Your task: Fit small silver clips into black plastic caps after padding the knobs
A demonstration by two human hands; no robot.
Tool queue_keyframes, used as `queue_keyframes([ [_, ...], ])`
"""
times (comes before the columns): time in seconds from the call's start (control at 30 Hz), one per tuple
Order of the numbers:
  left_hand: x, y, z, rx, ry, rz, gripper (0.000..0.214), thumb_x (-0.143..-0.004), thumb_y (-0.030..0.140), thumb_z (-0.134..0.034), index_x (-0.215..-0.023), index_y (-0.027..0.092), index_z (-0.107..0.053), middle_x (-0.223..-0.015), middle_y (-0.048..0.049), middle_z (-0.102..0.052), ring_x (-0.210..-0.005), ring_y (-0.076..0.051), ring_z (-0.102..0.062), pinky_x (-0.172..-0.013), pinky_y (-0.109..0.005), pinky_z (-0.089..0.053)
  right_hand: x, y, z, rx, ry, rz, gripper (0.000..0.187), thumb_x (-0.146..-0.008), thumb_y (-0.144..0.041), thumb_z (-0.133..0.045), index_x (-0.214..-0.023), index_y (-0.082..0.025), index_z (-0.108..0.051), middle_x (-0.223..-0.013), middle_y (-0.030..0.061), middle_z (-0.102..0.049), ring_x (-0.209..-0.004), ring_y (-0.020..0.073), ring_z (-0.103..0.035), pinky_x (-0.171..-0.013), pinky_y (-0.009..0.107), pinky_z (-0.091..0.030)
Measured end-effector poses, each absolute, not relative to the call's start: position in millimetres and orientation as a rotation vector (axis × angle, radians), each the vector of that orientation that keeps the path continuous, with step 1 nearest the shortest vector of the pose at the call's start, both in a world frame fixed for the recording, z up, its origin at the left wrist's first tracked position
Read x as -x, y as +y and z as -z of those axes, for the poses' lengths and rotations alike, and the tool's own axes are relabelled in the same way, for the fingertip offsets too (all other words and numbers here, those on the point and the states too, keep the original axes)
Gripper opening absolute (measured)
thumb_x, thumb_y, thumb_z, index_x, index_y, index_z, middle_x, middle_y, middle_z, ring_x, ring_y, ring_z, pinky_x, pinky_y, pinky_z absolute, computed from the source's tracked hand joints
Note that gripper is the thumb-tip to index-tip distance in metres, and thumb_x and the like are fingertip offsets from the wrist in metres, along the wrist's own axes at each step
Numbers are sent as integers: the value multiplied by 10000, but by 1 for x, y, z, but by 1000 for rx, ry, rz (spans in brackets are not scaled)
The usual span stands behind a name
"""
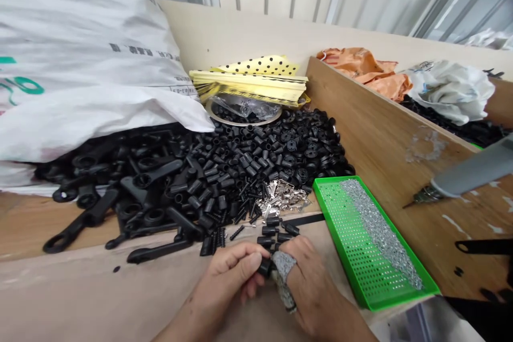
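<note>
My left hand (pixel 236 272) pinches a short black plastic cylinder (pixel 264 267) between thumb and fingers near the table's front. Against its right side, my right hand (pixel 310 283) is closed with fingers curled; what it grips is hidden. Grey wrapping (pixel 284 266) covers one of its fingers. Just beyond the hands lie several more black cylinders (pixel 269 231) in a small group. A pile of small shiny metal clips (pixel 282 197) sits behind them. Thin black ribbed pins (pixel 237 233) lie to the left, near the heap of loose black sleeves (pixel 232 163).
A green perforated tray (pixel 336 246) with small metal screws (pixel 380 232) stands at right. An electric screwdriver (pixel 465 171) hangs by the wooden divider (pixel 360 117). Black handles (pixel 86 219) lie left under a white sack (pixel 88 59). A metal bowl (pixel 212 112) sits behind.
</note>
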State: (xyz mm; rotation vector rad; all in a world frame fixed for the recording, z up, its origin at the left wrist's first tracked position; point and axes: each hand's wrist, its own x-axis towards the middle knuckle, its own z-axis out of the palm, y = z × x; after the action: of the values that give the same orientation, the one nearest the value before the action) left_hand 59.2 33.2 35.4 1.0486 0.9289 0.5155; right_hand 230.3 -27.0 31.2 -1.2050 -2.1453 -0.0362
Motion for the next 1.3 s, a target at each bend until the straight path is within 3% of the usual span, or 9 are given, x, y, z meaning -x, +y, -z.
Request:
queue_keyframes([
  [0.17,-61,29,-36,-1035,921,-643,417,-665,538,-709,-826,154,-687,-577,1,-588,-483,-96,-499,-417,-170,-361,-223,-23,-28,1208,-2042,-162,209,-843,-173,-307,-883,-161,-511,-782,98,-532,-715,234,-490,-602,361,-409],
  [0.3,-58,26,-32,-1166,916,-725,324,-752,489,-649,-869,189,-688,-568,18,-577,-492,-98,-500,-461,-179,-398,-216,-26,-29,1188,-1899,-352,319,-925,-327,-271,-1005,-177,-540,-821,101,-564,-780,256,-543,-651,383,-447],
  [0.37,-56,25,-31,-1312,942,-767,247,-798,433,-613,-881,214,-690,-619,8,-619,-515,-110,-524,-484,-190,-420,-215,-32,-29,1250,-1838,-456,323,-945,-344,-290,-1099,-203,-536,-893,102,-595,-842,256,-574,-718,384,-473],
  [0.5,-52,26,-33,-1722,888,-887,147,-856,233,-554,-928,274,-675,-879,0,-691,-774,-157,-623,-690,-214,-478,-217,-45,-20,1468,-1623,-676,330,-962,-327,-374,-1278,-275,-456,-1161,85,-597,-1074,242,-566,-868,346,-495],
  [0.63,-50,28,-33,-1924,736,-973,265,-871,112,-496,-1033,289,-608,-892,11,-674,-811,-143,-627,-729,-200,-474,-217,-49,-8,1458,-1566,-841,307,-973,-338,-355,-1221,-277,-526,-1080,66,-639,-1005,236,-609,-823,347,-537],
  [0.8,-48,26,-31,-1943,758,-1002,231,-874,128,-506,-1016,275,-614,-902,11,-681,-817,-143,-637,-726,-192,-487,-211,-45,-15,1414,-1629,-603,323,-945,-280,-379,-1255,-244,-463,-1026,92,-620,-1000,254,-578,-809,354,-510],
  [0.97,-46,22,-30,-1812,834,-929,163,-879,215,-531,-961,289,-651,-899,35,-698,-831,-128,-649,-746,-168,-495,-213,-25,-23,1160,-1875,-373,221,-895,-280,-292,-876,-198,-497,-714,59,-509,-664,222,-513,-574,338,-430],
  [1.1,-43,26,-29,-1651,903,-768,181,-852,334,-573,-1000,271,-655,-912,11,-713,-836,-156,-659,-685,-180,-517,-220,-21,-21,1160,-1963,-278,131,-859,-205,-334,-855,-191,-465,-749,64,-498,-700,218,-494,-581,333,-394],
  [1.3,-41,26,-33,-1636,950,-712,197,-846,387,-563,-939,259,-679,-881,9,-727,-785,-163,-664,-661,-191,-519,-219,-26,-18,1177,-1986,-256,213,-878,-242,-314,-902,-168,-511,-812,103,-554,-742,244,-521,-631,374,-423],
])
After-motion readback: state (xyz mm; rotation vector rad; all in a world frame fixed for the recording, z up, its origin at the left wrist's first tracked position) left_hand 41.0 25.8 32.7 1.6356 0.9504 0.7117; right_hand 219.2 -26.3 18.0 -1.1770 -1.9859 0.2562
